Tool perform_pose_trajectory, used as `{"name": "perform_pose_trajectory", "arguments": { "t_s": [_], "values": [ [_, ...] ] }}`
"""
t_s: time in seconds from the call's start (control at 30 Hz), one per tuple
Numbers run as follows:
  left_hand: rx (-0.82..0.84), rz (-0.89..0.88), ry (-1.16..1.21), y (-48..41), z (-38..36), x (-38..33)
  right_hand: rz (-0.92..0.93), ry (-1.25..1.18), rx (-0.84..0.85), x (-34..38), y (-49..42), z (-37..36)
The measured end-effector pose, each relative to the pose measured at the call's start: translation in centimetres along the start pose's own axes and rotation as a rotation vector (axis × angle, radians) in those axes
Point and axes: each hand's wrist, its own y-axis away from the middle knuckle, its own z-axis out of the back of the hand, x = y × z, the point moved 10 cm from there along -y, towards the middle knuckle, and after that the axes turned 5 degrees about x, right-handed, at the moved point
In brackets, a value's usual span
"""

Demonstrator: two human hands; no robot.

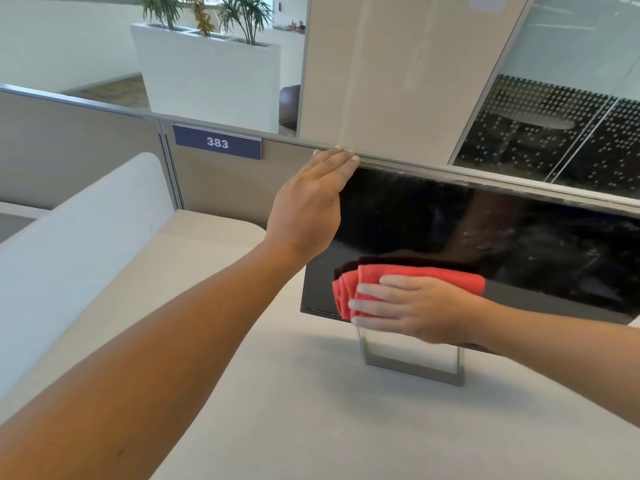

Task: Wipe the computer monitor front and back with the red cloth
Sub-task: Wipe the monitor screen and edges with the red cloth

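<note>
Left hand [311,199] lies flat-fingered over the top left corner of the monitor [450,220], steadying it on the desk [277,410]. Moving right, the red cloth [415,273] sits folded low on the screen, right hand [415,310] pressing it with straight fingers. The front wipe looks underway, with smears further right; the back, I reckon, is not yet done.
</note>
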Motion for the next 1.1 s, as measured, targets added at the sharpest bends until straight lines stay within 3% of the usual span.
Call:
{"name": "perform_pose_trajectory", "arguments": {
  "t_s": [0.17, 0.3, 0.5, 0.6, 0.67, 0.8, 0.87, 1.0, 1.1],
  "values": [
    [-0.018, 0.044, 0.074, 0.1, -0.2, -0.1, -0.294, 0.008, -0.172, -8.1, 0.5, 4.6],
    [-0.054, 0.059, 0.104, 0.4, 0.2, -0.4, -0.451, -0.025, -0.249, -9.1, 0.0, 5.5],
    [0.001, -0.004, 0.07, -0.6, -0.6, -1.3, -0.08, -0.115, 0.022, 0.6, -1.5, -1.0],
    [0.016, -0.013, 0.084, -0.3, -1.2, -1.3, -0.096, -0.13, 0.026, 0.0, -0.2, -1.5],
    [-0.021, -0.012, 0.1, -0.2, -1.1, -1.3, -0.225, -0.153, -0.062, -2.6, 0.8, 0.0],
    [-0.098, -0.013, 0.124, 0.0, -0.9, -1.1, -0.673, -0.142, -0.402, -10.0, 3.9, 5.2],
    [-0.107, -0.008, 0.141, 0.0, -1.0, -1.0, -0.757, -0.118, -0.473, -11.4, 3.9, 6.4],
    [-0.088, -0.006, 0.13, 0.0, -1.1, -0.7, -0.683, -0.116, -0.44, -10.5, 1.7, 5.7],
    [-0.066, -0.022, 0.104, -0.1, -1.1, -0.8, -0.503, -0.129, -0.32, -7.4, -0.3, 3.3]
  ]
}}
